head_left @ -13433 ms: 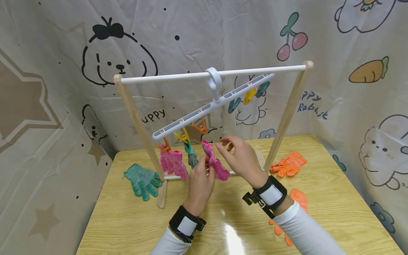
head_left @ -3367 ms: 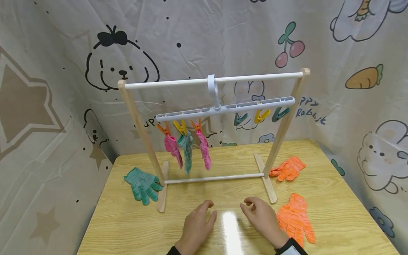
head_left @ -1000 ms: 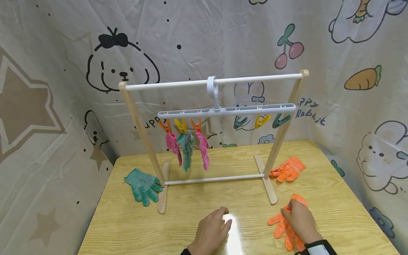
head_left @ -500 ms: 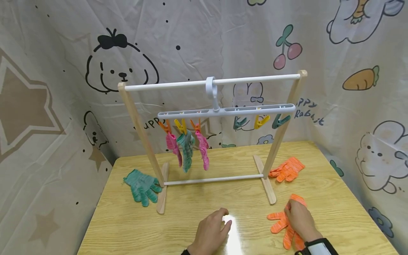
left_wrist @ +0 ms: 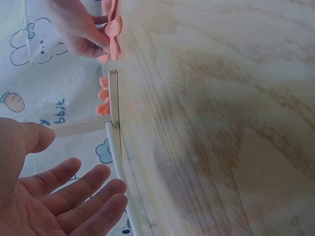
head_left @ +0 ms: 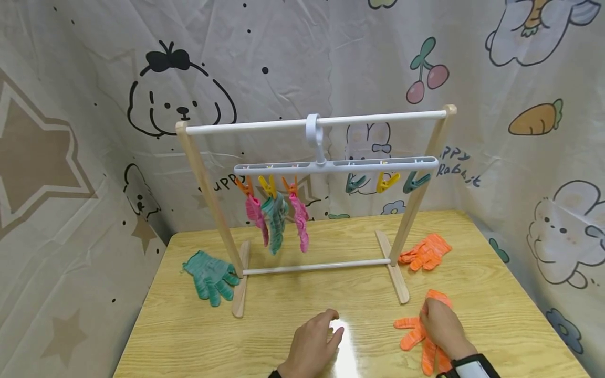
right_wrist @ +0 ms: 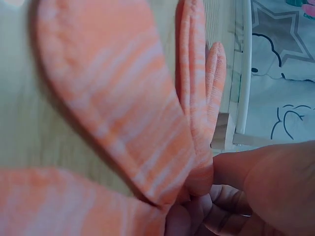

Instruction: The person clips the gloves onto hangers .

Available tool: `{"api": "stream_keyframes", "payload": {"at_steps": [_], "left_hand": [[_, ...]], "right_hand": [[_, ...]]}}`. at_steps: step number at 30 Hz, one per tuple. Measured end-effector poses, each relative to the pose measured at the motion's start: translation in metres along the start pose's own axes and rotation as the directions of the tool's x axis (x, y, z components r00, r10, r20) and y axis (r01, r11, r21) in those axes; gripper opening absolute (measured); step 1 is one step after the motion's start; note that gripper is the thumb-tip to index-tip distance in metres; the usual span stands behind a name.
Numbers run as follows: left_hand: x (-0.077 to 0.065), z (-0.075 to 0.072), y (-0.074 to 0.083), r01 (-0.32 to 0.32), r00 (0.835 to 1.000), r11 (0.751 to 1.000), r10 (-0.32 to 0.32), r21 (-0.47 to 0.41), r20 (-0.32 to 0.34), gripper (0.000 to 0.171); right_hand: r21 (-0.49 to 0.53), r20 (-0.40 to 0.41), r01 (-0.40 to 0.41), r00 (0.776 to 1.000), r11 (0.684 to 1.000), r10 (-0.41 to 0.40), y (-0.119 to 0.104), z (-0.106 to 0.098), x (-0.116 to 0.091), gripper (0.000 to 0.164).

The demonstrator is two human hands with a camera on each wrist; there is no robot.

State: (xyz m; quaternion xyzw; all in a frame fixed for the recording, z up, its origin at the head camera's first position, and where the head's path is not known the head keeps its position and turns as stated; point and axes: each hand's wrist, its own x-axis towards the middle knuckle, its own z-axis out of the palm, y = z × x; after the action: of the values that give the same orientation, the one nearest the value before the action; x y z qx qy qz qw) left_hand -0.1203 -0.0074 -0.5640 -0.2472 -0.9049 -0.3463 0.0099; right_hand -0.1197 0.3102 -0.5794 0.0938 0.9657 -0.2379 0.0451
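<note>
In the head view, my right hand (head_left: pixel 445 326) pinches an orange knit glove (head_left: pixel 413 339) lying at the right front of the table, near its cuff end. The right wrist view shows the gathered orange fabric between thumb and fingertips, with the glove's fingers (right_wrist: pixel 123 103) spread out large. My left hand (head_left: pixel 312 344) hovers or rests near the table's front middle, fingers loosely bent and holding nothing; its palm and spread fingers show in the left wrist view. Another orange glove (head_left: pixel 427 252) lies behind, beside the rack's right foot.
A wooden rack with a white rod (head_left: pixel 378 118) carries a grey clip hanger (head_left: pixel 368 165). From its left clips hang a pink glove (head_left: pixel 257 218), a teal glove (head_left: pixel 276 223) and another pink glove (head_left: pixel 300 223). Right-side clips (head_left: pixel 387 181) hold nothing. A green glove (head_left: pixel 211 277) lies left.
The second pink glove, earlier in my left hand, now hangs from an orange clip. Both hands have come down; my right hand has taken hold of the front orange glove. The last second shows little movement.
</note>
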Motion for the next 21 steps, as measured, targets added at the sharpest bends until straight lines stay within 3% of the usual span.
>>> {"api": "stream_keyframes", "payload": {"at_steps": [7, 21], "left_hand": [[0.001, -0.001, 0.0, 0.001, 1.0, 1.0, -0.001, 0.002, -0.001, 0.02], [0.007, -0.011, 0.002, 0.012, 1.0, 1.0, -0.012, 0.006, -0.007, 0.023]], "right_hand": [[-0.01, -0.025, 0.028, 0.999, 1.0, -0.029, -0.006, 0.004, -0.005, 0.017], [0.016, 0.025, 0.034, 0.999, 0.999, -0.035, -0.018, 0.007, -0.012, 0.019]]}}
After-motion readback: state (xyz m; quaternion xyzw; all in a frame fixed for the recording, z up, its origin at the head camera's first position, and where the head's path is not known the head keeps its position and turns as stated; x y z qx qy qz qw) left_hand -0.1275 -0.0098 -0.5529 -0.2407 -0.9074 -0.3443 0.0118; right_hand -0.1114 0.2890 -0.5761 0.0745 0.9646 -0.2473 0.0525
